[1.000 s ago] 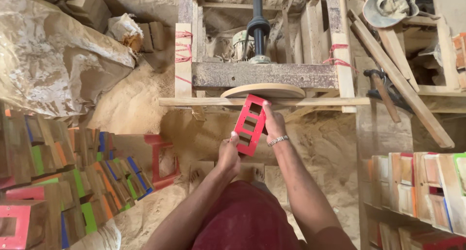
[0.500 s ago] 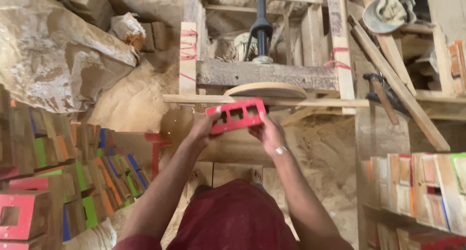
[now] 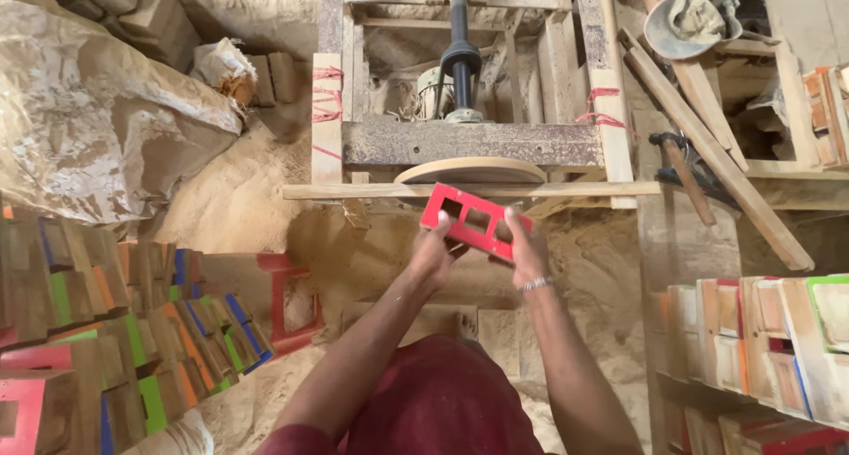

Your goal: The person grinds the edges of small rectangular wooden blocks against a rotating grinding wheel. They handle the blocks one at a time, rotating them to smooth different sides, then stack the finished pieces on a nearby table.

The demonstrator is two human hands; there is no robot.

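Frame (image 3: pixel 475 221): red, long axis tilted down to right | left hand (image 3: pixel 435 253) grips left end | right hand (image 3: pixel 528 250) grips right end | disc (image 3: pixel 470 170) just beyond, above.

Soft, even daylight fills the scene, brightest on the pale sack (image 3: pixel 97 110) at ten o'clock and on the sawdust (image 3: pixel 221 198) beside it, which look slightly washed out. No hard glare shows. Shadows are gentle: a dim pocket lies under the wooden frame (image 3: pixel 473 143) at twelve o'clock, and darker gaps sit at two o'clock. The red frame (image 3: pixel 473 222) near the centre is fairly sharp. Straight boards bow towards the edges, wide-lens distortion. The painted blocks (image 3: pixel 97 331) at eight o'clock look softer, slightly smeared.
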